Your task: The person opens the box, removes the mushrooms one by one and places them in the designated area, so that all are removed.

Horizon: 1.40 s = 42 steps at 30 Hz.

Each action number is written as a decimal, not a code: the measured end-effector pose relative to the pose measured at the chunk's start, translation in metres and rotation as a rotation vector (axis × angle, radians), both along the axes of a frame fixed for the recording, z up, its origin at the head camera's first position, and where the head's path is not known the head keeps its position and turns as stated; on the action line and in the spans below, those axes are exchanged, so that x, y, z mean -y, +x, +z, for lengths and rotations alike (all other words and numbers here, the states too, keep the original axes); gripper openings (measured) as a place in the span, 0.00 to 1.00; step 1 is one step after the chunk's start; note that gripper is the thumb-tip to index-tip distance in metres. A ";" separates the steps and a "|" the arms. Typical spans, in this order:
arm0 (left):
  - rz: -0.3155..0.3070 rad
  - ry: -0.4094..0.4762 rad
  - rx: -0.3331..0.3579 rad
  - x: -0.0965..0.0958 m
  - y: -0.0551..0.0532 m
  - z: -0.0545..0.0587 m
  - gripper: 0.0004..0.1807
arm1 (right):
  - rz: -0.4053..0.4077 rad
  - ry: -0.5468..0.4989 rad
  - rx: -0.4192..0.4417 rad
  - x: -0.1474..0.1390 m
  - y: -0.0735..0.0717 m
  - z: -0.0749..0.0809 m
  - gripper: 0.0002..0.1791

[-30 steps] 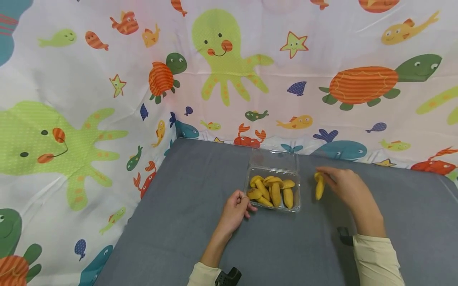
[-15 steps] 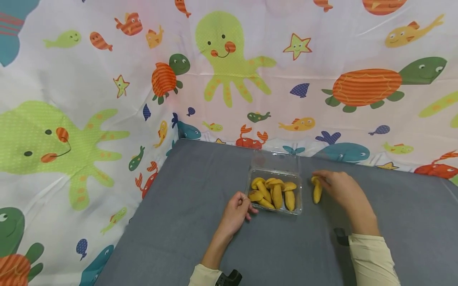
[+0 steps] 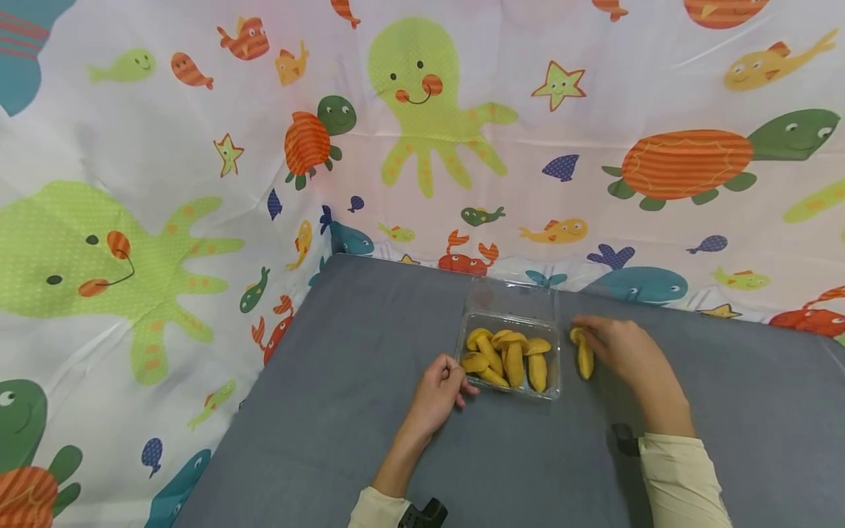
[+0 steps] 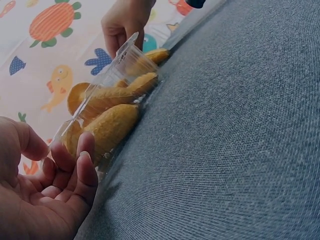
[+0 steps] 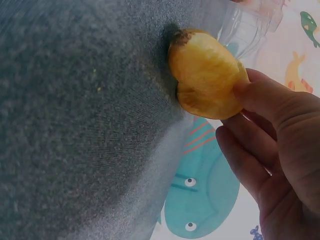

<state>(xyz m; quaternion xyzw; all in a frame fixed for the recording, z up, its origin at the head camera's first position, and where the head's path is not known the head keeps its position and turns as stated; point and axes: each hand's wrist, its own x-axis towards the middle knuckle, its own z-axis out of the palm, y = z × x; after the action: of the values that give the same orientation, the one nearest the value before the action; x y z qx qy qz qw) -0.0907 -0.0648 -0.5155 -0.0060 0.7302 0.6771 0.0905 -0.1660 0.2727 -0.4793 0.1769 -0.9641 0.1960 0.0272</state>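
yellow mushroom [image 3: 584, 355] beside box [image 3: 508, 320]: long axis front-to-back, stem [image 3: 586, 365] end nearer.

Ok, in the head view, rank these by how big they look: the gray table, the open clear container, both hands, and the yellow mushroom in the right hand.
1. Gray table
2. Clear container, lid included
3. Left hand and right hand: too alike to rank
4. Yellow mushroom

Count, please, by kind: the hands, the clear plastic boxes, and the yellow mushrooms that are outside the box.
Left hand and right hand: 2
Clear plastic box: 1
Yellow mushroom outside the box: 1
Total: 4
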 end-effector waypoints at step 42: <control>0.003 -0.013 -0.007 0.000 -0.001 0.000 0.08 | -0.050 -0.218 -0.118 0.013 0.019 0.012 0.21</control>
<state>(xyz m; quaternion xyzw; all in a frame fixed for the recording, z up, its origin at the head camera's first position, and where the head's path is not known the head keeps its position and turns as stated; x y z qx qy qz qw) -0.0914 -0.0652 -0.5156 -0.0052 0.7350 0.6725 0.0868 -0.1467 0.2595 -0.4675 0.1600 -0.9380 0.2879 0.1080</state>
